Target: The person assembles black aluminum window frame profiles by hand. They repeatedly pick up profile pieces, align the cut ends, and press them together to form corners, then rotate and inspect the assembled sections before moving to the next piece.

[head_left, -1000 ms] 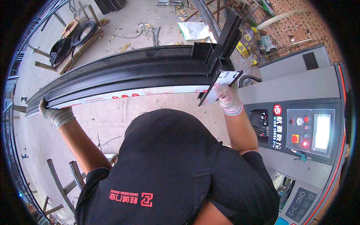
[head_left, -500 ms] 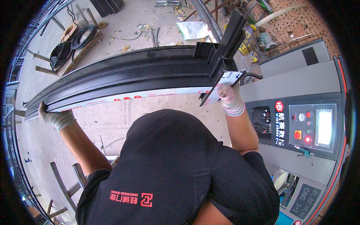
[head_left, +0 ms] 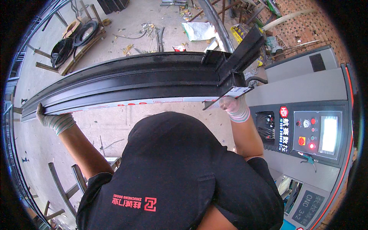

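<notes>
While the left hand (head_left: 55,120), gloved in pale striped knit, closes on the near edge of a black metal frame (head_left: 161,79) at nine o'clock, the right hand (head_left: 235,107), gloved alike, grasps the frame's corner from below at three o'clock, close to the middle of the view. Some fingers of both hands are hidden, yet each grip looks firm. The frame's long, grooved bar stretches from nine o'clock, passes beneath twelve, and ends between one and two, where it meets a shorter crosspiece (head_left: 245,50) slanting up and outward. White film (head_left: 188,99) with red print lines the bar's near side, just above the person's dark shirt (head_left: 165,165), which fills six o'clock.

A grey machine (head_left: 295,86) stands at three o'clock, near the right hand; its screen (head_left: 329,134) is lit and a red button (head_left: 312,146) glows. Black coils (head_left: 86,35) lie at ten o'clock on a wooden pallet (head_left: 82,53), well apart from the frame. A crumpled white sheet (head_left: 198,31) rests on the concrete floor (head_left: 145,15) at twelve, and steel bars (head_left: 61,188) stand out at eight.
</notes>
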The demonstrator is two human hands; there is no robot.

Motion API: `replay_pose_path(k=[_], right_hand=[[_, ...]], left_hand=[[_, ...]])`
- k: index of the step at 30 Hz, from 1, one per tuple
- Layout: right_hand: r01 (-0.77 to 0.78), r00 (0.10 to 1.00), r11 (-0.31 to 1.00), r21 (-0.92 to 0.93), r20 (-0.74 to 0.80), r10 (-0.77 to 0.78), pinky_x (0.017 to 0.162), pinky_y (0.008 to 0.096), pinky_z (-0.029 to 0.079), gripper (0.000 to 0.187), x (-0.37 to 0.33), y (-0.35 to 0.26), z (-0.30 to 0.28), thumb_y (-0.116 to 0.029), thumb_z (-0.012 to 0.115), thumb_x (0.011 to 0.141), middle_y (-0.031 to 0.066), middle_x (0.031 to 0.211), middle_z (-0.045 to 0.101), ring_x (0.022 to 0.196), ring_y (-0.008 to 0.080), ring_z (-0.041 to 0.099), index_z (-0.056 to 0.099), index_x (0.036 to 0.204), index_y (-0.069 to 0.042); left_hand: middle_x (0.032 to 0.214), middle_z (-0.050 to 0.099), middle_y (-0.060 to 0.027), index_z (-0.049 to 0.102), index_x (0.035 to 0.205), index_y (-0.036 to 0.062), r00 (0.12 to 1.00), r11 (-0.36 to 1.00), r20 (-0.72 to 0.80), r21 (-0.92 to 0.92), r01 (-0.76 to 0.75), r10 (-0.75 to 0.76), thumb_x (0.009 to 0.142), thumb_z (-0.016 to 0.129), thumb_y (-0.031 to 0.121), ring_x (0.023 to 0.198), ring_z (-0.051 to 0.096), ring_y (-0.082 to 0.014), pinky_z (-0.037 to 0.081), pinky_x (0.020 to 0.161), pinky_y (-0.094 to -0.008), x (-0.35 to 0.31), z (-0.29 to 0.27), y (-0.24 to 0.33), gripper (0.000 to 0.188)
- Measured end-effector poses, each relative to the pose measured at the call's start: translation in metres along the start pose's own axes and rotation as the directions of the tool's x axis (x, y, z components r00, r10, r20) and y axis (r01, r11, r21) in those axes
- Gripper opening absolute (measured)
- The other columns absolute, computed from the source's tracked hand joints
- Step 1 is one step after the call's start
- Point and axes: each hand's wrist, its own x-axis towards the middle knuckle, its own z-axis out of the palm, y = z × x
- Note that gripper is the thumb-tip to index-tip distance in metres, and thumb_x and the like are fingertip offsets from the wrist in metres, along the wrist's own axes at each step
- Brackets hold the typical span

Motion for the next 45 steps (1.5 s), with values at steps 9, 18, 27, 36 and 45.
replay_pose_path(k=[9, 18, 27, 36, 45], right_hand=[[-0.034, 0.989, 0.983, -0.178, 0.134, 0.058, 0.114, 0.0380, 0.040, 0.118, -0.006, -0.004, -0.003, -0.034, 0.100, 0.058, 0.0110, 0.144, 0.054, 0.133, 0.0220, 0.052, 0.036, 0.151, 0.001], [0.376, 0.918, 0.898, -0.229, 0.224, -0.327, 0.115, 0.0507, 0.037, 0.103, 0.004, -0.010, 0.019, -0.039, 0.097, 0.063, 0.0170, 0.131, 0.061, 0.124, 0.0298, 0.058, 0.042, 0.142, -0.004], [0.614, 0.768, 0.740, -0.274, 0.426, -0.479, 0.113, 0.0545, 0.038, 0.088, 0.017, -0.007, 0.025, -0.034, 0.094, 0.069, 0.0195, 0.127, 0.063, 0.121, 0.0319, 0.060, 0.044, 0.137, -0.007], [0.661, 0.727, 0.698, -0.275, 0.463, -0.507, 0.111, 0.0583, 0.039, 0.074, 0.019, -0.006, 0.018, -0.029, 0.090, 0.076, 0.0220, 0.123, 0.064, 0.117, 0.0340, 0.063, 0.046, 0.131, -0.010], [0.655, 0.745, 0.696, -0.293, 0.400, -0.533, 0.108, 0.0604, 0.041, 0.053, 0.009, -0.012, 0.026, -0.025, 0.080, 0.088, 0.0237, 0.120, 0.065, 0.114, 0.0351, 0.065, 0.047, 0.127, -0.011]], left_hand=[[0.116, 0.070, -0.0194, 0.068, 0.114, 0.0016, 0.993, 0.997, 0.116, -0.074, -0.021, 0.029, 0.078, 0.062, 0.038, 0.106, 0.067, -0.0389, 0.051, 0.097, -0.0552, 0.016, -0.021, 0.003, 0.052], [0.118, 0.067, -0.0212, 0.064, 0.124, 0.0012, 0.976, 0.993, 0.209, -0.113, -0.035, 0.058, 0.079, 0.061, 0.038, 0.110, 0.064, -0.0390, 0.048, 0.099, -0.0554, 0.024, -0.036, 0.008, 0.059], [0.116, 0.064, -0.0248, 0.063, 0.119, -0.0013, 0.935, 0.996, 0.352, -0.088, -0.002, 0.033, 0.078, 0.061, 0.042, 0.110, 0.061, -0.0418, 0.047, 0.100, -0.0543, 0.009, -0.030, 0.014, 0.060], [0.098, 0.044, -0.0163, 0.048, 0.101, -0.0083, 0.724, 0.851, 0.686, -0.337, 0.403, -0.071, 0.069, 0.066, 0.040, 0.098, 0.042, -0.0264, 0.039, 0.094, -0.0418, 0.010, -0.018, 0.013, 0.061], [0.096, 0.040, -0.0118, 0.038, 0.096, -0.0032, 0.738, 0.828, 0.675, -0.411, 0.381, -0.005, 0.058, 0.074, 0.027, 0.090, 0.041, -0.0232, 0.040, 0.091, -0.0381, 0.009, -0.006, 0.013, 0.060]])
